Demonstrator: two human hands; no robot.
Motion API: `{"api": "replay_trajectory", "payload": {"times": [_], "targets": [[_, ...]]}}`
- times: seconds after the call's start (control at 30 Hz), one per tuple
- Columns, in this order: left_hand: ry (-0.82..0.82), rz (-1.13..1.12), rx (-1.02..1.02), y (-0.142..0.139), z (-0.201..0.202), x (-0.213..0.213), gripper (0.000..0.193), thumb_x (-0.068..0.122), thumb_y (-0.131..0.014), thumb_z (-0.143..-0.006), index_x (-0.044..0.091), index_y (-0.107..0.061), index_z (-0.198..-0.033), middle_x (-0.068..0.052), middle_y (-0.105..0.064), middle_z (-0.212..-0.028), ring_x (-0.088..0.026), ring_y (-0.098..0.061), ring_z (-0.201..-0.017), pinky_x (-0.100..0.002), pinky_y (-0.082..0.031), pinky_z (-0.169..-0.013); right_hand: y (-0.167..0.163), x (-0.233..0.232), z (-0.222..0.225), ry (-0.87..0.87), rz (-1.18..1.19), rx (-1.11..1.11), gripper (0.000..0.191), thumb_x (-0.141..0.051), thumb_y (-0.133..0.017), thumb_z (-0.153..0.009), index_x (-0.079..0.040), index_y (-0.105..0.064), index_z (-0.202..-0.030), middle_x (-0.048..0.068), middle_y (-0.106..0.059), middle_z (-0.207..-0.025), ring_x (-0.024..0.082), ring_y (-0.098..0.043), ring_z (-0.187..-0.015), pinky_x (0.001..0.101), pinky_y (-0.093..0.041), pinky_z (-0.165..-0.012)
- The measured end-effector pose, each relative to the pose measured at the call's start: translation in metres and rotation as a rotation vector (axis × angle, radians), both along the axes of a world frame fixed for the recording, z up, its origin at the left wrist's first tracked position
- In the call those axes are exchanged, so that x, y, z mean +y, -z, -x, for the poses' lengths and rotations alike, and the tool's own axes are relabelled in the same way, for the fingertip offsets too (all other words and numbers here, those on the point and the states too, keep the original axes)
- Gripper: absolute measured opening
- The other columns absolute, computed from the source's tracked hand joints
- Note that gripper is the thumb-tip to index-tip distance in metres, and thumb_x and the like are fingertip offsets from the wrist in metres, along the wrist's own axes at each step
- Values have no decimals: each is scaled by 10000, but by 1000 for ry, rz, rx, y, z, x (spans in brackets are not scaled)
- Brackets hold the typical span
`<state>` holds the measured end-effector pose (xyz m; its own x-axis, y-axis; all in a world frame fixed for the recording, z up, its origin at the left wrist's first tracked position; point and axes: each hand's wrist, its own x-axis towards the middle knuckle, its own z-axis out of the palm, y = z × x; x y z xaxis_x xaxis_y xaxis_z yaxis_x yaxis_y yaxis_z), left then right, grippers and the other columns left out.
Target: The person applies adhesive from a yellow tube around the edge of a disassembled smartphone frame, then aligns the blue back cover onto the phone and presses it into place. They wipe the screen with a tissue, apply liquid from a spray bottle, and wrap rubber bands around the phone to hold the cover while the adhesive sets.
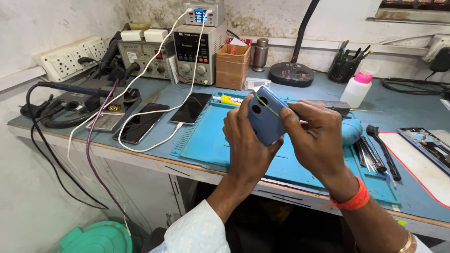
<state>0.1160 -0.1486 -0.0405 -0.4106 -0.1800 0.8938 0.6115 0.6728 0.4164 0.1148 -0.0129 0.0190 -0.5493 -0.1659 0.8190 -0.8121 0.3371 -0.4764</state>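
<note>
While both hands' fingers grip the blue phone [266, 119], it hangs above the mat [206, 140].

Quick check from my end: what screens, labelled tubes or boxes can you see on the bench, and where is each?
Small meter: on top of the power supply, lit blue display.
Power supply: back of bench, grey box, dark panel, knobs.
Two dark phones: flat, left of the blue mat, screens off.
Yellow tube: lying at the mat's back edge.
Cardboard box: brown, open, beside the supply.
</note>
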Motion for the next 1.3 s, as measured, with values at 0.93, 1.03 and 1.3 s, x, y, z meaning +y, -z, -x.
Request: {"api": "replay_trajectory", "payload": {"times": [0.93,1.03,1.3], "targets": [[840,-694,-131,-12,-11,-20,287,123,-779,-950,-55,-733,-1170,-44,-726,-963,-68,-639,-862,-209,-523,-748,50,-22,9,-244,430,-241,252,-192,-732,-998,9,-683,-1141,-28,-648,-918,15,-511,-758,202,-410,-611],[833,-695,-129,-12,-13,-20,294,182,-747,-979,-36,-739,-1176,-30,-728,-964,-62,-648,-878,-211,-539,-772,53,-20,12,-252,445,-250,269,-235,-682,-1063,5,-691,-1186,-26,-615,-911,27,-506,-802,204,-414,-668],[788,-508,-214,-22,5,-44,365,290,-672,-1048,-7,-754,-1243,-6,-692,-946,-53,-584,-847,-221,-493,-739,34,7,32,-332,264,-303,391,-226,-630,-1038,5,-643,-1353,49,-718,-1060,99,-682,-971,284,-610,-855]]}}
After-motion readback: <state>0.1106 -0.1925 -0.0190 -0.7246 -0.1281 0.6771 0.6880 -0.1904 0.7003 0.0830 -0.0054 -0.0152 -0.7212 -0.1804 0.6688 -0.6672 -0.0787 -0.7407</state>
